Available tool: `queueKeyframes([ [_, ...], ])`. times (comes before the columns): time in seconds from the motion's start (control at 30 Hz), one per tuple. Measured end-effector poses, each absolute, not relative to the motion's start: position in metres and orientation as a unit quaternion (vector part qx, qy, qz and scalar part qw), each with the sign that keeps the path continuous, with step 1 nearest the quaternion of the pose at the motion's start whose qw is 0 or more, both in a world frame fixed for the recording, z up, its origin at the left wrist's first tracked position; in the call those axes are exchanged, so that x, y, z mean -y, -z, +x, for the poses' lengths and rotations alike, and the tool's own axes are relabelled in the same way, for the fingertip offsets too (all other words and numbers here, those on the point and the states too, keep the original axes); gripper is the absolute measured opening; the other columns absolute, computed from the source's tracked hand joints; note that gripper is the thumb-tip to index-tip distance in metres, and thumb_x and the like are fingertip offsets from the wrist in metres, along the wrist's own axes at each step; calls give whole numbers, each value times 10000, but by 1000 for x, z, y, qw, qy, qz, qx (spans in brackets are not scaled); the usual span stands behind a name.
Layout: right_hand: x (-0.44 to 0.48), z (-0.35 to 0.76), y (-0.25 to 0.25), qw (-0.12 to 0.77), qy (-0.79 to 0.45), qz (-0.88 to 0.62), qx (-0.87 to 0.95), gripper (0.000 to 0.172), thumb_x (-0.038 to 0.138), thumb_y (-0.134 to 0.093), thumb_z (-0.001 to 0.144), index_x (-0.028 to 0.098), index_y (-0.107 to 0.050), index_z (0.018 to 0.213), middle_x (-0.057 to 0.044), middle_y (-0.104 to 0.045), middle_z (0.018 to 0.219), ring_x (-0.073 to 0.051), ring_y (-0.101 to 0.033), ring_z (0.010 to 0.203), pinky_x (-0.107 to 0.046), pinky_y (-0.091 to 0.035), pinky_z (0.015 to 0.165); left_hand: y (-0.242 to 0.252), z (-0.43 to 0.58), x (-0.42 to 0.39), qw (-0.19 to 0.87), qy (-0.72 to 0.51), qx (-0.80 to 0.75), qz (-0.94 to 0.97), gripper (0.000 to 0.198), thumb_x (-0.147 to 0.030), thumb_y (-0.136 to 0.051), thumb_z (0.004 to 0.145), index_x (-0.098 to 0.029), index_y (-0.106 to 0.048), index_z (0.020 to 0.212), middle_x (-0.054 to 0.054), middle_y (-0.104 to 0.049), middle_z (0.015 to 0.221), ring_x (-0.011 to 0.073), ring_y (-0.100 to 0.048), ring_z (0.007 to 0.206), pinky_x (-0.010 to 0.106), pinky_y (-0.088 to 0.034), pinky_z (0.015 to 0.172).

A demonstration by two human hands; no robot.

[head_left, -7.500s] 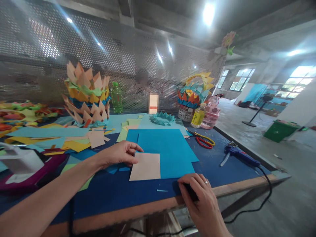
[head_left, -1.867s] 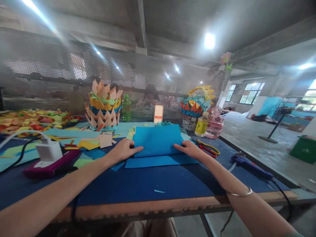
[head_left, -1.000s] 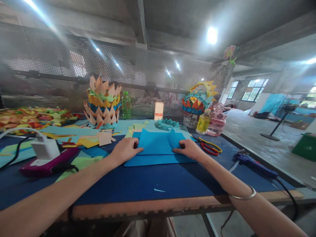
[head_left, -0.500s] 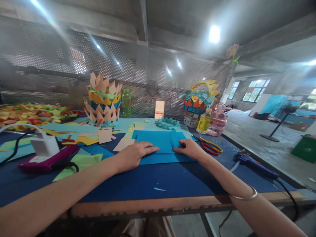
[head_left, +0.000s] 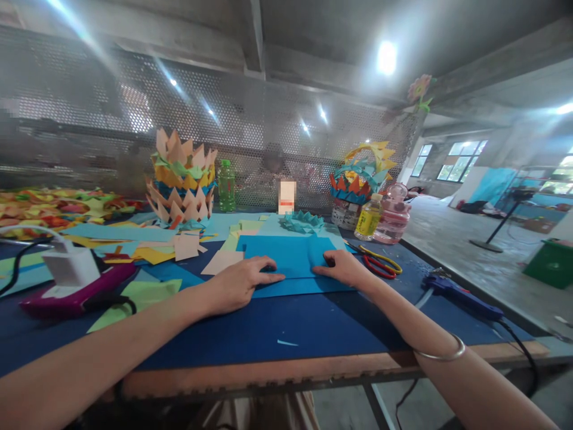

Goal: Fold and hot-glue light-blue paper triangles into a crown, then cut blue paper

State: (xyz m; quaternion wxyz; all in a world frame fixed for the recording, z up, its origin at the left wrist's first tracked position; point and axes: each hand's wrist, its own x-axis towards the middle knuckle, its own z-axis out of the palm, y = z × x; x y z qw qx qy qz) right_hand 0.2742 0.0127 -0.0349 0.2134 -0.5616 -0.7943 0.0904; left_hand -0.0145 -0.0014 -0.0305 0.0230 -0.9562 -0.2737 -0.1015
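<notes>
A sheet of bright blue paper [head_left: 286,254] lies folded on the dark blue table mat, with a lower blue layer showing along its near edge. My left hand [head_left: 244,280] rests on its left part, thumb and forefinger stretched out and apart on the paper. At the right end, a strip of the sheet is curled over, and my right hand [head_left: 341,267] grips that part with bent fingers. Beyond the sheet sits a teal pointed paper ring [head_left: 304,222]. Red-and-yellow-handled scissors [head_left: 380,264] lie just right of my right hand.
A blue glue gun [head_left: 465,298] with a cable lies at the right. Tall folded-paper baskets [head_left: 181,185] stand behind, near bottles [head_left: 369,221]. At left are paper scraps [head_left: 156,254] and a purple power strip [head_left: 80,295] with a white plug.
My left forefinger has bent slightly, and its thumb still lies on the paper. My right hand keeps its grip on the curled part. The whole view has shifted a little.
</notes>
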Motion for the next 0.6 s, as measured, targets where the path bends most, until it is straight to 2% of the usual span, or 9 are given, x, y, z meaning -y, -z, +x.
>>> queueKeyframes([
  [0.6, -10, 270, 31, 202, -62, -597, 774, 428, 472, -581, 782, 205, -343, 548, 49, -382, 536, -107, -351, 542, -259, -200, 531, 30, -15, -1, 16, 102, 279, -955, 643, -1, -304, 823, -345, -508, 1327, 57, -483, 1317, 220, -511, 1167, 368, -419, 992],
])
